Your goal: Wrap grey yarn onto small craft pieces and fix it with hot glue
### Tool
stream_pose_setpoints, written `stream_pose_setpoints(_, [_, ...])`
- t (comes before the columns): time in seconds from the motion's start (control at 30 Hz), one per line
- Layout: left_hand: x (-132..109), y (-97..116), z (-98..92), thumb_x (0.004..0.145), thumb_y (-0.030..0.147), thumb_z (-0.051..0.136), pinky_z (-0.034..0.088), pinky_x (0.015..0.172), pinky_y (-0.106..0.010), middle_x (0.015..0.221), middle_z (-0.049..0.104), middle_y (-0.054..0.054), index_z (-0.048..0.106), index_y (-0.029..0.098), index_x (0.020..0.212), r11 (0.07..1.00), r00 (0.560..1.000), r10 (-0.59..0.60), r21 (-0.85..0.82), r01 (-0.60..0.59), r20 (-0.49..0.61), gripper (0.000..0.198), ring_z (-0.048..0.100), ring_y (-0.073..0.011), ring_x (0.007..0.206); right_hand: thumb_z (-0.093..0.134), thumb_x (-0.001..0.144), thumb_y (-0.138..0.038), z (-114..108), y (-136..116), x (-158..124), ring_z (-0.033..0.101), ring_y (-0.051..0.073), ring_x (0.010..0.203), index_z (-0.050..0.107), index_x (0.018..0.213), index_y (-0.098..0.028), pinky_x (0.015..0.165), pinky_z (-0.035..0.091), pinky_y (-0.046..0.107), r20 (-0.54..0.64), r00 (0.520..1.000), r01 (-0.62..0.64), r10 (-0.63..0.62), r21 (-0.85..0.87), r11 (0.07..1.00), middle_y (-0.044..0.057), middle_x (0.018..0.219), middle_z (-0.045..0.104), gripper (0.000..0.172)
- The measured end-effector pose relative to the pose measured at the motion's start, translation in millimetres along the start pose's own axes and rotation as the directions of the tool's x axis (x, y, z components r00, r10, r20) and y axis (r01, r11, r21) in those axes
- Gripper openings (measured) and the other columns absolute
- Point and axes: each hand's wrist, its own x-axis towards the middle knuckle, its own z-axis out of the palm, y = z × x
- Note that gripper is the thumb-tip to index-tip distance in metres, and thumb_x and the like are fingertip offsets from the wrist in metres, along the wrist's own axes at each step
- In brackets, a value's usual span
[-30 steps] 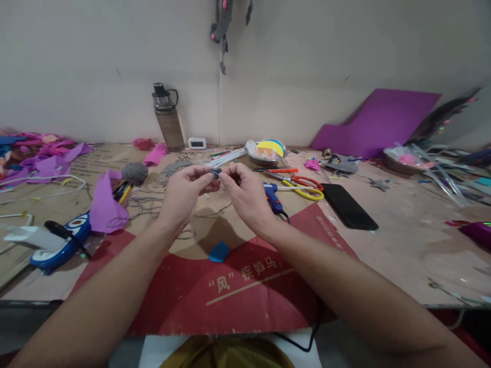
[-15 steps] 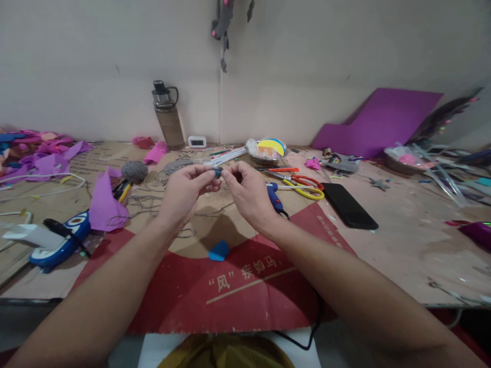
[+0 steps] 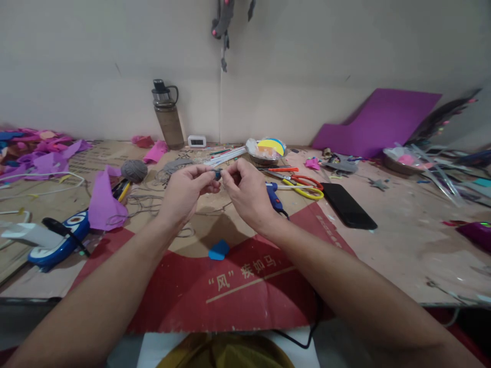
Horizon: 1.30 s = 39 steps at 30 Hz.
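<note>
Between my fingertips is a small dark blue piece (image 3: 218, 175), too small to make out in detail. My left hand (image 3: 191, 188) pinches it from the left, thumb against forefinger. My right hand (image 3: 245, 190) closes on its right side, fingertips pressed together. Both hands hover over the cardboard. Below them a bright blue scrap (image 3: 219, 250) lies on the red printed cardboard (image 3: 172, 301). Just beyond my right wrist is a blue glue gun (image 3: 273, 196), partly covered by that hand.
Scissors with red and yellow handles (image 3: 307, 187) and a black phone (image 3: 348, 205) lie to the right. A bottle (image 3: 168, 120) stands by the wall, near a grey yarn ball (image 3: 134, 170). At left is a blue power strip (image 3: 61, 245); behind my hands, a metal bowl (image 3: 264, 159).
Both hands stay in nearly the same place. The fingers of my right hand have shifted slightly around the small blue piece.
</note>
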Motion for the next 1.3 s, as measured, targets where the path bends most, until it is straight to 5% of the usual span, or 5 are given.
stream_pose_setpoints(0.37, [0,1,-0.9,0.069,0.016,0.069,0.046,0.055,-0.020,0.061,0.060,0.000,0.065,0.012,0.072,0.997,0.996,-0.052,-0.046,0.055,0.066,0.006,0.056,-0.0075,0.054,0.052,0.087,-0.022,-5,-2,0,0.049,0.013,0.071,0.058,0.089,-0.019,0.068,0.036,0.027,0.050,0.999,0.007,-0.010,0.055,0.998,0.001,0.078,0.057,0.008])
stream_pose_setpoints(0.6, [2,1,-4.7,0.068,0.017,0.074,0.052,0.069,-0.024,0.071,0.068,-0.004,0.070,0.011,0.082,0.985,0.977,-0.143,-0.071,0.156,0.156,0.016,0.064,-0.0103,0.064,0.051,0.085,-0.023,-7,4,5,0.043,0.011,0.064,0.052,0.069,-0.019,0.062,0.033,0.026,0.083,0.988,-0.140,0.129,0.143,0.980,-0.002,0.068,0.052,0.017])
stream_pose_setpoints(0.83, [0,3,-5.7,0.069,0.021,0.072,0.055,0.067,-0.028,0.071,0.070,-0.004,0.068,0.013,0.086,0.997,0.987,-0.081,0.022,0.079,0.141,0.019,0.067,-0.0143,0.065,0.051,0.083,-0.022,-10,6,4,0.040,0.011,0.062,0.050,0.067,-0.019,0.061,0.031,0.026,0.087,0.988,-0.138,0.129,0.113,0.984,-0.003,0.065,0.049,0.017])
stream_pose_setpoints(1.1, [-1,2,-5.0,0.070,0.025,0.071,0.047,0.053,-0.023,0.061,0.062,0.000,0.065,0.015,0.072,0.919,0.992,0.071,0.381,-0.105,0.102,0.012,0.056,-0.0095,0.052,0.052,0.082,-0.020,-11,-1,-2,0.044,0.012,0.065,0.053,0.070,-0.019,0.065,0.034,0.027,0.078,0.997,0.006,-0.005,-0.015,1.000,-0.001,0.069,0.053,0.013])
stream_pose_setpoints(1.3, [0,3,-4.5,0.067,0.023,0.072,0.043,0.048,-0.020,0.055,0.058,-0.001,0.063,0.015,0.063,0.969,0.991,-0.061,0.245,0.030,0.118,0.013,0.053,-0.0087,0.050,0.052,0.082,-0.026,-11,5,-1,0.043,0.011,0.061,0.053,0.069,-0.019,0.060,0.034,0.026,0.199,0.973,-0.137,0.113,0.107,0.985,-0.002,0.065,0.052,0.015])
